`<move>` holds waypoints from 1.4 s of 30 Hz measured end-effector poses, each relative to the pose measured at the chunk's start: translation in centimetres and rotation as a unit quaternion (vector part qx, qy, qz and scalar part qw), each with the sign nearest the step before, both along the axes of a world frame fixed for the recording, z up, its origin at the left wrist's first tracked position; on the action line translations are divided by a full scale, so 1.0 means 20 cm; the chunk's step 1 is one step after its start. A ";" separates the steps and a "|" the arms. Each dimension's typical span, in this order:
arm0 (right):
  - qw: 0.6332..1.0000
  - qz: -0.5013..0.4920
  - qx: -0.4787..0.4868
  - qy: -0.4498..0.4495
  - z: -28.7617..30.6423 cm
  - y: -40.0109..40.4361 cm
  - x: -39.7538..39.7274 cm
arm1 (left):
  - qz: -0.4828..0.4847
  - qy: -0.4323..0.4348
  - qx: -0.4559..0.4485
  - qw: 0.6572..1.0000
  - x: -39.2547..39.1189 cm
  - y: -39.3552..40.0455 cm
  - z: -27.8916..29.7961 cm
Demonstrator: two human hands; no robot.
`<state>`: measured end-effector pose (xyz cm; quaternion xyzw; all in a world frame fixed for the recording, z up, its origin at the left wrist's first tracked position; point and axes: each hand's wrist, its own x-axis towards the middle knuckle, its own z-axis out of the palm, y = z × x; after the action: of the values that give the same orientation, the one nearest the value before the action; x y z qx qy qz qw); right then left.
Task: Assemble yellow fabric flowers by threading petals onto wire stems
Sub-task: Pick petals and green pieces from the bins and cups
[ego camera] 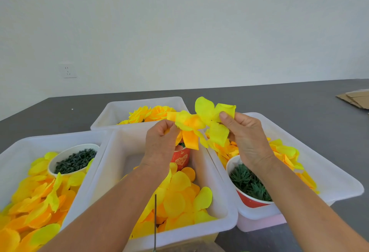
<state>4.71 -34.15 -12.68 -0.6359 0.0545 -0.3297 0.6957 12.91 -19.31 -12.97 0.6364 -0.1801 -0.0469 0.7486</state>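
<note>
My left hand (160,143) pinches one end of a yellow and orange fabric petal cluster (191,125), raised over the middle tub. My right hand (244,135) pinches a bright yellow petal piece (209,111) that meets the cluster, thumb on top. A thin dark wire stem (155,221) stands upright near the front of the middle tub (225,207), apart from both hands. Loose yellow petals (179,201) lie in that tub.
The left tub (18,151) holds petals and a white cup of dark small parts (75,160). In the right tub (339,181) are petals and a red cup of green calyx pieces (249,185). Finished yellow flowers (147,113) fill the back tub. A red cup (180,157) stands under my hands. Cardboard (355,99) lies far right.
</note>
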 end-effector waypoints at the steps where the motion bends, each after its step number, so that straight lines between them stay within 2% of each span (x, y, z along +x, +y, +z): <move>1: 0.999 -0.022 0.029 -0.001 0.00 -0.01 0.00 | -0.003 0.006 -0.007 1.000 0.00 0.00 0.00; 4: 0.988 -0.106 0.111 0.011 0.01 -0.03 0.01 | 0.000 0.019 -0.022 1.000 0.00 0.00 0.01; 7: 0.968 -0.202 0.138 0.055 0.00 -0.07 0.01 | 0.007 0.023 -0.027 0.999 0.00 0.01 0.01; 10: 0.948 -0.262 0.170 0.065 -0.01 -0.11 0.01 | 0.017 0.029 -0.030 0.999 0.01 0.01 0.02; 12: 0.940 -0.290 0.159 0.082 -0.01 -0.14 0.02 | 0.029 0.032 -0.036 0.998 0.01 0.01 0.02; 14: 0.933 -0.335 0.067 0.114 -0.03 -0.15 0.02 | 0.034 0.036 -0.044 0.998 0.01 0.01 0.02; 16: 0.915 -0.361 -0.080 0.162 -0.03 -0.15 0.03 | 0.024 0.039 -0.046 0.998 0.01 0.01 0.02; 18: 0.883 -0.363 -0.208 0.212 -0.03 -0.12 0.03 | 0.008 0.038 -0.045 0.998 0.00 0.01 0.02; 20: 0.845 -0.363 -0.293 0.260 -0.04 -0.09 0.03 | -0.007 0.034 -0.045 0.998 -0.01 0.02 0.03; 24: 0.806 -0.344 -0.341 0.340 -0.06 -0.07 0.02 | -0.032 0.030 -0.042 0.998 -0.01 0.02 0.02; 28: 0.774 -0.354 -0.378 0.364 -0.05 -0.06 0.01 | -0.068 0.023 -0.039 0.997 -0.01 0.02 0.02; 29: 0.770 -0.370 -0.389 0.346 -0.05 -0.06 0.01 | -0.074 0.021 -0.040 0.996 -0.02 0.01 0.02; 31: 0.789 -0.398 -0.399 0.243 -0.05 -0.05 0.01 | -0.084 0.015 -0.039 0.996 -0.02 0.01 0.02; 33: 0.867 -0.343 -0.344 0.108 -0.04 -0.03 0.01 | -0.089 0.005 -0.031 0.996 -0.02 0.00 0.02; 34: 0.909 -0.282 -0.300 0.061 -0.03 -0.01 0.00 | -0.090 -0.001 -0.028 0.996 -0.03 0.00 0.02; 35: 0.937 -0.223 -0.267 0.037 -0.03 0.00 0.00 | -0.091 -0.005 -0.026 0.995 -0.03 0.00 0.02; 38: 0.948 -0.132 -0.289 0.032 -0.02 0.01 0.01 | -0.099 -0.010 -0.024 0.995 -0.04 -0.01 0.01; 42: 0.969 -0.096 -0.229 -0.005 -0.03 -0.01 0.01 | -0.094 -0.013 -0.016 0.995 -0.04 -0.01 0.00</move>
<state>4.90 -34.39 -13.19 -0.7686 0.0352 -0.4017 0.4966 12.11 -19.59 -12.94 0.6049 -0.2501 -0.1059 0.7486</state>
